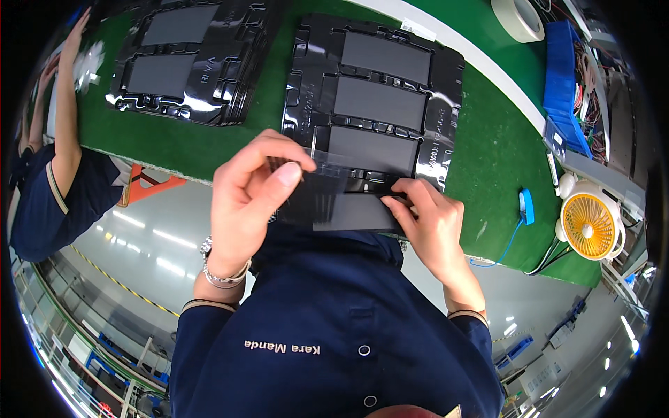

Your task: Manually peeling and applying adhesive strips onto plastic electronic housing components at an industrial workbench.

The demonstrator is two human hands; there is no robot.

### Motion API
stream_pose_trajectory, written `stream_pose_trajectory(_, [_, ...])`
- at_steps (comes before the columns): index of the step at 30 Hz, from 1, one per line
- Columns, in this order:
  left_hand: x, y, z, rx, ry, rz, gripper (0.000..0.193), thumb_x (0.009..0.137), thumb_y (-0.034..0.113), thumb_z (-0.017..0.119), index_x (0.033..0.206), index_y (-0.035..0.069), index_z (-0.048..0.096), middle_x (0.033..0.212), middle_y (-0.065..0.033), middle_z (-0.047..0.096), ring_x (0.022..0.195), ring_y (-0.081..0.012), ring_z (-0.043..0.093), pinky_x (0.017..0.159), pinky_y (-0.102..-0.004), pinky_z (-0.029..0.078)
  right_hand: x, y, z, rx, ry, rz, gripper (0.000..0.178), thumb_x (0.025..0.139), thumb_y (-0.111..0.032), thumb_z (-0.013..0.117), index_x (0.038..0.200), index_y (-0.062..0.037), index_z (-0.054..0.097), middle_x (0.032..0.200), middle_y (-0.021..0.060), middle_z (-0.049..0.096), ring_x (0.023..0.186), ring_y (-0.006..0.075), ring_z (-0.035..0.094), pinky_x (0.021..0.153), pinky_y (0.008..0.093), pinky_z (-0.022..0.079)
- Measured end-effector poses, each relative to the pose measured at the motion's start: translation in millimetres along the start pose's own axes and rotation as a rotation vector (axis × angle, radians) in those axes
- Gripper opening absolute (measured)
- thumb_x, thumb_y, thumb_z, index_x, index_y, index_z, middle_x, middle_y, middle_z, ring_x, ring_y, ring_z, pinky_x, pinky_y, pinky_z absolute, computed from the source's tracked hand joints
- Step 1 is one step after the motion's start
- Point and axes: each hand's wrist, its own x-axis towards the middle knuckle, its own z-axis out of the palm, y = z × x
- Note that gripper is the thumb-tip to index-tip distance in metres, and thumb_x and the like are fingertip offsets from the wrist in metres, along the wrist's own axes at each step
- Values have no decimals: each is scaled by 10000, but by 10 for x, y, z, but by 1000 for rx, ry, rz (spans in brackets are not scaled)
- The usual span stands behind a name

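The left hand (245,189) pinches a clear film (326,164) above a black tray (444,87) at the green table (491,167)'s near edge — the right hand (433,221), fingertips drawn together, is at the nearest dark panel (352,212)'s right end — whether gripping, I cannot tell.

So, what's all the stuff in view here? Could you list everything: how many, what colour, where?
Glossy moulded plastic tray: one visible, black, centre
Stacked moulded plastic trays: several, black, upper left
Flat rectangular panels: six visible, dark grey, four centre, two upper left
Clear thin sheet: one, colourless, centre
Long work table: one, green, under the trays
Ring-shaped roll: one, cream, top right
Open plastic bin: one, blue, right
Thin wires: many, mixed colours, in the bin
Small round fan: one, white and orange-yellow, right
Small corded object: one, blue, right
Co-worker in short sleeves: one, dark blue shirt, far left
Left hand: one, bare, pinching the sheet
Right hand: one, bare, at the lowest panel's edge
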Motion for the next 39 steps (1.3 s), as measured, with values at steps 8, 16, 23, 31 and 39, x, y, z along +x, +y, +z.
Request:
stream_pose_trajectory(8, [96, -47, 101, 6, -22, -44, 104, 915, 46, 594, 989, -11, 641, 914, -7, 591, 701, -15, 443, 614, -172, 349, -16, -87, -27, -166, -77, -373, 323, 744, -252, 783, 941, -52, 622, 710, 20, 575, 536, 162, 577, 479, 288, 465])
stream_pose_trajectory(16, [84, -15, 98, 7, -40, -108, 107, 919, 66, 602, 990, 1, 649, 907, 5, 599, 672, -2, 424, 592, -165, 343, -123, -51, 93, -194, -52, -290, 438, 737, -305, 781, 1032, -40, 595, 717, 31, 558, 524, 169, 569, 458, 299, 445])
stream_pose_trajectory(23, [89, -36, 70, 22, -30, -33, 108, 917, 84, 613, 983, 9, 656, 902, 3, 601, 710, -22, 450, 633, -174, 359, -174, -22, 37, -297, -45, -210, 469, 758, -293, 762, 1112, -37, 592, 711, 11, 542, 517, 129, 543, 441, 275, 435])
stream_pose_trajectory(31, [84, 35, 112, 77, -46, -89, 104, 900, 79, 631, 977, 19, 667, 889, -1, 620, 719, -30, 467, 641, -183, 370, -72, -26, -5, -30, 71, -165, 263, 774, -158, 759, 955, -37, 610, 683, 27, 551, 490, 154, 530, 442, 289, 419])
stream_pose_trajectory(39, [144, 87, 289, 61, -150, -135, 94, 881, 32, 625, 964, -6, 651, 909, -35, 608, 726, -36, 496, 607, -181, 371, 281, -419, -318, 274, 71, -201, 116, 785, -47, 713, 808, -27, 601, 666, 64, 570, 519, 218, 573, 456, 307, 428])
